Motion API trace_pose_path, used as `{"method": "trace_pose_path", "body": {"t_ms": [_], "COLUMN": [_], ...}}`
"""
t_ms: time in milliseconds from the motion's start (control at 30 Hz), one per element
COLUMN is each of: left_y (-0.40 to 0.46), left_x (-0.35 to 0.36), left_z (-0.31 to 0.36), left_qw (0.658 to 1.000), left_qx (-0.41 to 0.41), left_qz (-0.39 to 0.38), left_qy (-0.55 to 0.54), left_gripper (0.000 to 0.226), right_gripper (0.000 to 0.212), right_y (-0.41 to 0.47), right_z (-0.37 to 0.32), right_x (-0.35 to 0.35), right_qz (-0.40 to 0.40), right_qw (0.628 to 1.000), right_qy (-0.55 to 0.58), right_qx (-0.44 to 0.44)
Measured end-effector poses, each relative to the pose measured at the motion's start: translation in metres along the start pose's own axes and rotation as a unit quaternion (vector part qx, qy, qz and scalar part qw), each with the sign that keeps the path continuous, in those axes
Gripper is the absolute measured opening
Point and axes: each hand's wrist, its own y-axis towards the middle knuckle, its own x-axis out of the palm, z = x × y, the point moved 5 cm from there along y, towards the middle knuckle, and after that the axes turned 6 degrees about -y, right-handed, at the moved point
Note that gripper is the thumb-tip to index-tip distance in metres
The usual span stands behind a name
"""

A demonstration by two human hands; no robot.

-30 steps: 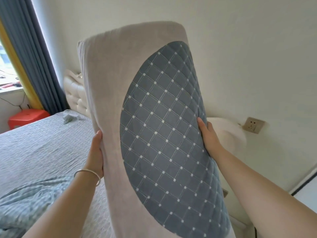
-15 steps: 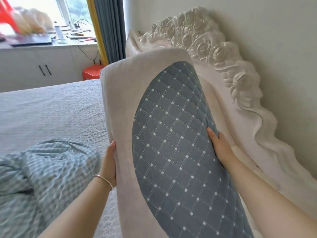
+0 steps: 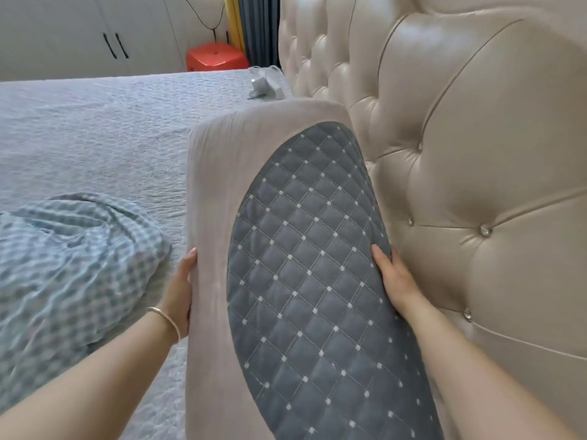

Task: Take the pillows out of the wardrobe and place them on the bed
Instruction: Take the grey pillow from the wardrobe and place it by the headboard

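Observation:
A long beige pillow [image 3: 222,192] with a quilted blue-grey oval panel fills the middle of the head view. It lies lengthwise over the bed [image 3: 95,128], close beside the tufted cream headboard [image 3: 476,173]. My left hand [image 3: 181,290], with a thin bangle on the wrist, grips the pillow's left edge. My right hand [image 3: 394,277] grips its right edge, between pillow and headboard. Whether the pillow rests on the mattress I cannot tell. The wardrobe is out of view.
A crumpled blue-checked blanket [image 3: 70,265] lies on the grey bedspread to the left of the pillow. A small white charger [image 3: 263,87] sits by the headboard further up. Beyond the bed stand a red stool [image 3: 216,57] and white cabinets [image 3: 95,33].
The pillow has come down from upright in front of the wall to low over the bed beside the headboard. The view has tilted down. Both hands keep their grip.

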Motion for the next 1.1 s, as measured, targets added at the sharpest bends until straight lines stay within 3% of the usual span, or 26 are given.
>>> {"method": "trace_pose_path", "body": {"t_ms": [200, 267, 400, 500, 600, 700, 867, 967, 1100], "left_y": [0.061, 0.071, 0.094, 0.117, 0.136, 0.139, 0.136, 0.136, 0.135], "left_x": [-0.007, -0.012, -0.011, -0.008, -0.009, -0.006, 0.003, 0.021, 0.018], "left_z": [-0.026, -0.033, -0.045, -0.031, -0.028, -0.039, -0.049, -0.051, -0.059], "left_qw": [0.997, 0.992, 0.985, 0.991, 0.988, 0.989, 0.997, 0.996, 0.995], "left_qx": [-0.037, -0.056, -0.038, 0.011, 0.046, 0.079, 0.006, 0.028, 0.051], "left_qz": [-0.026, -0.031, -0.013, -0.002, 0.000, 0.014, 0.022, 0.003, -0.004], "left_qy": [0.062, 0.112, 0.168, 0.137, 0.144, 0.128, 0.075, 0.084, 0.080], "left_gripper": [0.051, 0.053, 0.082, 0.064, 0.068, 0.055, 0.051, 0.056, 0.049], "right_gripper": [0.053, 0.062, 0.087, 0.100, 0.084, 0.077, 0.078, 0.083, 0.086], "right_y": [0.060, 0.079, 0.109, 0.125, 0.132, 0.125, 0.112, 0.102, 0.085], "right_z": [0.030, 0.040, 0.050, 0.038, 0.050, 0.074, 0.074, 0.075, 0.074], "right_x": [0.040, 0.056, 0.076, 0.080, 0.087, 0.096, 0.091, 0.080, 0.085], "right_qz": [-0.011, -0.028, -0.068, -0.112, -0.088, -0.063, -0.050, -0.032, 0.012], "right_qw": [1.000, 0.999, 0.995, 0.993, 0.996, 0.997, 0.997, 0.999, 0.985], "right_qy": [0.027, 0.033, 0.064, 0.035, -0.021, -0.054, -0.051, -0.036, -0.170], "right_qx": [-0.010, 0.003, 0.019, 0.016, -0.011, -0.003, 0.017, 0.023, -0.013]}}
